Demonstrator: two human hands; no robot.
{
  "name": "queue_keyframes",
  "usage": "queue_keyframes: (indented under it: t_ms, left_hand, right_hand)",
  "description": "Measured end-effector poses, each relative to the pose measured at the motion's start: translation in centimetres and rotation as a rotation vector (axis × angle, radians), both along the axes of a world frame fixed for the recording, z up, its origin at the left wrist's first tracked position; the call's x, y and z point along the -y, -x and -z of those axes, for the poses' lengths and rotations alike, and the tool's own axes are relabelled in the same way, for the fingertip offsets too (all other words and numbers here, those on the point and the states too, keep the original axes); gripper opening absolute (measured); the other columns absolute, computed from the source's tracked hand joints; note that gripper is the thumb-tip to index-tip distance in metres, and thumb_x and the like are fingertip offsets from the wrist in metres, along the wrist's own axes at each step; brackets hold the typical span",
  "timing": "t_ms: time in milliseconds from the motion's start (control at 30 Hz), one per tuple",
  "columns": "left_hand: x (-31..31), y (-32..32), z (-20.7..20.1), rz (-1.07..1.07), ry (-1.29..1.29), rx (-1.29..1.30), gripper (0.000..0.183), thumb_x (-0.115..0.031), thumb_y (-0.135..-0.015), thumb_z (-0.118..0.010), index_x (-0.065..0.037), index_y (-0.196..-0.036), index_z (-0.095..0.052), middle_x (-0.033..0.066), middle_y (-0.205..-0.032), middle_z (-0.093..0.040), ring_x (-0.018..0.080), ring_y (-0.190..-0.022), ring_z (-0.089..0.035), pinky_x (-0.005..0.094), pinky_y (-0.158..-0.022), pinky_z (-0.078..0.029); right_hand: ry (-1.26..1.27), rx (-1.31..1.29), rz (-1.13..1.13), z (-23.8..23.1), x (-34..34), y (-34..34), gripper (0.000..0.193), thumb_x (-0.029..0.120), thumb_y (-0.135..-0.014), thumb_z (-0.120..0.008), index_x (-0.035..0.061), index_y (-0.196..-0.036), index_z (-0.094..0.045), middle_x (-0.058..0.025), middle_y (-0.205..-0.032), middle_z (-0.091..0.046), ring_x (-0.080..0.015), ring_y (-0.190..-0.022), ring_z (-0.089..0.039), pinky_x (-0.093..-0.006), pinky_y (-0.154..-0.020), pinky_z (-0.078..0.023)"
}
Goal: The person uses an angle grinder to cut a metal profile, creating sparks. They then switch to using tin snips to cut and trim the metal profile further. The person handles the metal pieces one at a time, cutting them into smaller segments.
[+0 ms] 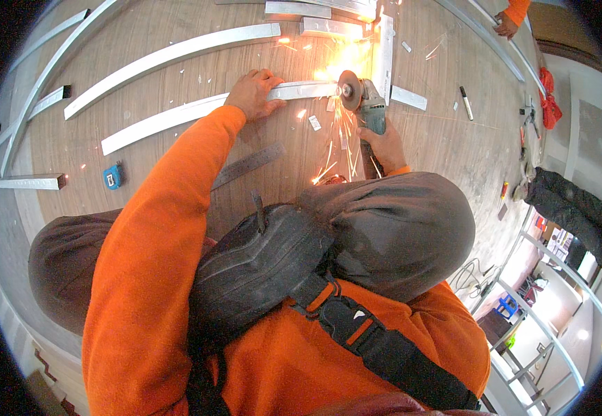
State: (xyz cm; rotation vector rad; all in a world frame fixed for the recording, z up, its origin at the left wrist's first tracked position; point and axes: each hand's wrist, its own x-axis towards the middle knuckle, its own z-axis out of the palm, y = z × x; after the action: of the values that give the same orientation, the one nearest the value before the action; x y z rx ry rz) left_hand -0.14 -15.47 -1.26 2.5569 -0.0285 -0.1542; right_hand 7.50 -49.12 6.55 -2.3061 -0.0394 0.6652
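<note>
In my right hand [385,147] is an angle grinder [372,116], its fingers wrapped round the body. The grinder's round disc [349,90] meets the right end of a silver metal channel [169,123] lying on the wood-patterned board. Bright sparks fly up and down from that spot, and glare hides the exact cut. My left hand [254,96] presses the channel down left of the disc, fingers over its far edge and thumb on the near side. An upright metal strip [385,55] stands just beyond the grinder, near a short offcut [409,98].
More metal channels [176,55] lie farther off and to the left. A blue tape measure [112,177] sits at left, a marker [466,103] at right. Another person's hand [506,25] touches a long profile at the top right. A metal ladder-like frame [550,333] stands lower right.
</note>
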Motion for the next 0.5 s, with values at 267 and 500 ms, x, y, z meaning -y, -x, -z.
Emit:
queue_keyframes:
  t_ms: [267,500]
  left_hand:
    - [-0.2,0.2,0.0,0.010,0.016,0.034,0.051,-0.036,-0.082,-0.075,-0.011,-0.126,-0.066,0.0159,-0.124,-0.062,0.0376,-0.116,-0.058,0.0456,-0.102,-0.047]
    - [-0.1,0.1,0.5,-0.005,0.004,-0.024,0.053,-0.043,-0.084,-0.075,-0.014,-0.128,-0.067,0.0122,-0.129,-0.060,0.0323,-0.122,-0.056,0.0437,-0.105,-0.046]
  right_hand:
    - [0.019,0.010,-0.035,0.1,-0.4,-1.0,0.060,0.031,-0.079,-0.079,0.0003,-0.127,-0.059,-0.0167,-0.113,-0.070,-0.0287,-0.107,-0.066,-0.0406,-0.094,-0.050]
    - [-0.120,0.042,-0.020,3.3,0.9,-1.6,0.045,0.022,-0.084,-0.077,-0.0005,-0.120,-0.063,-0.0100,-0.103,-0.072,-0.0176,-0.091,-0.067,-0.0335,-0.081,-0.053]
